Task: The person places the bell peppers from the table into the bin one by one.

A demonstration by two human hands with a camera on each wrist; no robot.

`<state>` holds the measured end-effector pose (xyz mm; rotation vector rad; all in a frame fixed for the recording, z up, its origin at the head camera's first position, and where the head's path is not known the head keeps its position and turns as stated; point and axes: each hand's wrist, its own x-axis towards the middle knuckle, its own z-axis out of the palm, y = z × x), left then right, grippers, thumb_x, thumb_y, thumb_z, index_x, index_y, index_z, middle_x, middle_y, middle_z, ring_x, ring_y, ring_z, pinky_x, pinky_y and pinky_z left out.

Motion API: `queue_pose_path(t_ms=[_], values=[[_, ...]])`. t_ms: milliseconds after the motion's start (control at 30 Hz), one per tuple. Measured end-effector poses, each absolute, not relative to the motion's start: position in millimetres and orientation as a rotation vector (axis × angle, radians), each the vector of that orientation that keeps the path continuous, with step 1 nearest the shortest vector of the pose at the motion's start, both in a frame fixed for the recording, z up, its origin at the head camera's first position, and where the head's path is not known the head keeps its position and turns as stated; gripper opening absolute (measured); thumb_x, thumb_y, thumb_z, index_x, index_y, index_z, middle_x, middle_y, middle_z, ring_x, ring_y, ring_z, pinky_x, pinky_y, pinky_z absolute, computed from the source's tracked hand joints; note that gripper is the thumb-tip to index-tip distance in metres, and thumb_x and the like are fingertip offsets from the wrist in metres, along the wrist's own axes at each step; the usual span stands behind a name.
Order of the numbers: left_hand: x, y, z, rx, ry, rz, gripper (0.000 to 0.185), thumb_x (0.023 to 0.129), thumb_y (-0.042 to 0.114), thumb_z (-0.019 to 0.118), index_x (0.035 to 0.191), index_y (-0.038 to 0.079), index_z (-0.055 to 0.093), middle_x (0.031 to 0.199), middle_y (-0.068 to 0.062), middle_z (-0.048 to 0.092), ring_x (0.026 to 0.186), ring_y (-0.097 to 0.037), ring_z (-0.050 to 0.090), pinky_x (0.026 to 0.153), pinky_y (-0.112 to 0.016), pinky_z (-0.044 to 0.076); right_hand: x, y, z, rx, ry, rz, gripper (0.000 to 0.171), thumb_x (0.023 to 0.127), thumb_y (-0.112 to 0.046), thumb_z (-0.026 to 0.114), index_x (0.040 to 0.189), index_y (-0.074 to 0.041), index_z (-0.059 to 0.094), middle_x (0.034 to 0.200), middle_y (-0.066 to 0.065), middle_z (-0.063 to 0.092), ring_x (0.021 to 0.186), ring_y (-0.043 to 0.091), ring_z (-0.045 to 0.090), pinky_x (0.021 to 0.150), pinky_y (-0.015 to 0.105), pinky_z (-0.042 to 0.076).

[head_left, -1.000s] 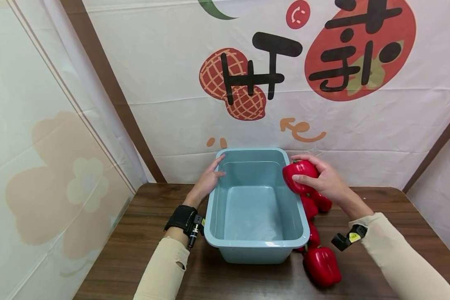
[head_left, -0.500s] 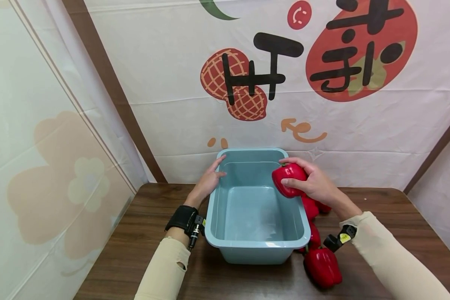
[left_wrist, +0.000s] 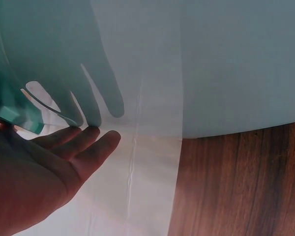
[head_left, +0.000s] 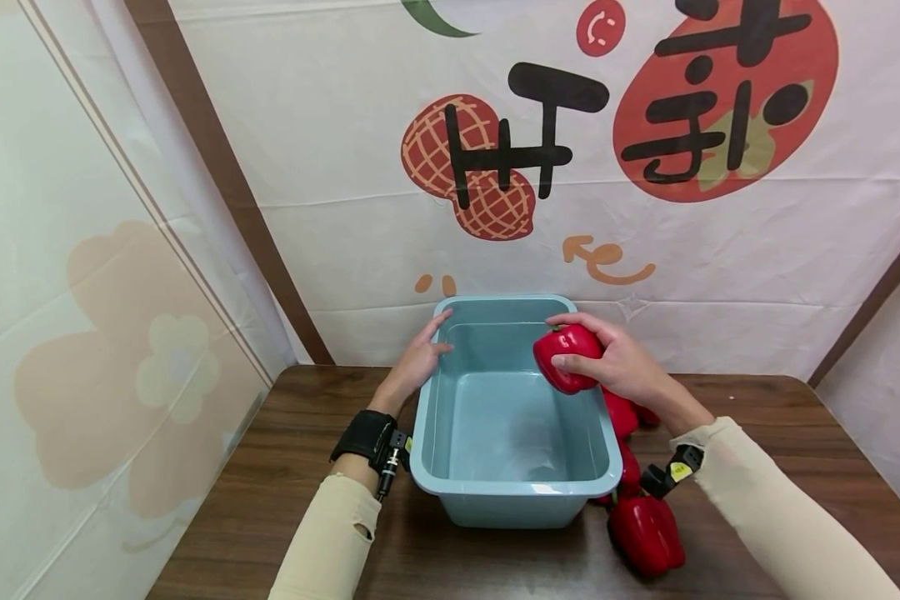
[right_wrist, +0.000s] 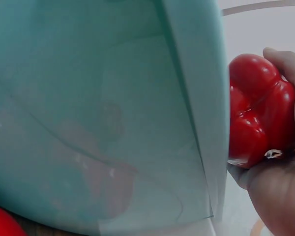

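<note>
A light blue plastic tub stands on the wooden table, nothing inside it. My right hand grips a red bell pepper and holds it over the tub's far right rim. In the right wrist view the pepper lies in my fingers beside the tub wall. My left hand rests with straight fingers against the tub's outer left wall near the far corner. The left wrist view shows those fingers flat beside the tub's edge.
Several more red peppers lie on the table right of the tub, the nearest one at the front, others partly hidden behind the tub and my right arm. A printed cloth backdrop hangs close behind the table.
My right hand has carried the red pepper leftward, from outside the tub's right wall to over its rim. My left hand has stayed on the tub.
</note>
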<state>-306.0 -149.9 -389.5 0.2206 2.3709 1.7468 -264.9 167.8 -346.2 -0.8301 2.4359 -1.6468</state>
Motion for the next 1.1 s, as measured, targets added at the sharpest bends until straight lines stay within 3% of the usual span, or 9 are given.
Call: queue_pose_path(t_ms=[433,767,1100], values=[[-309.8,-151.5,-386.7,0.225,2.323,1.725,0.064,0.101,0.009,0.037,0.16,0.021,0.017,0.167,-0.008,0.002,0.144,-0.041,0.024,0.105,-0.064,0.035,-265.6,154.9,-345.3,-0.809,2.396,-1.64,0.059,0.084,-0.024,0.077,0.138,-0.023,0.052,0.132,0.009,0.052,0.119,0.036,0.049,0.078,0.041,0.058],[-307.6,-151.1,-390.2,0.242,2.388,1.72,0.062,0.101,0.013,0.038,0.158,0.029,0.022,0.167,-0.004,0.006,0.144,-0.038,0.025,0.106,-0.062,0.035,-265.8,149.0,-347.7,-0.805,2.392,-1.621,0.062,0.082,-0.025,0.08,0.137,-0.028,0.053,0.134,0.009,0.051,0.122,0.037,0.048,0.078,0.042,0.058],[-307.0,-150.4,-391.1,0.222,2.397,1.727,0.061,0.101,0.014,0.04,0.158,0.03,0.024,0.167,-0.004,0.007,0.143,-0.038,0.027,0.104,-0.061,0.038,-268.6,146.1,-359.6,-0.884,2.387,-1.594,0.064,0.08,-0.019,0.081,0.138,-0.024,0.053,0.136,0.012,0.052,0.122,0.039,0.048,0.078,0.041,0.058]])
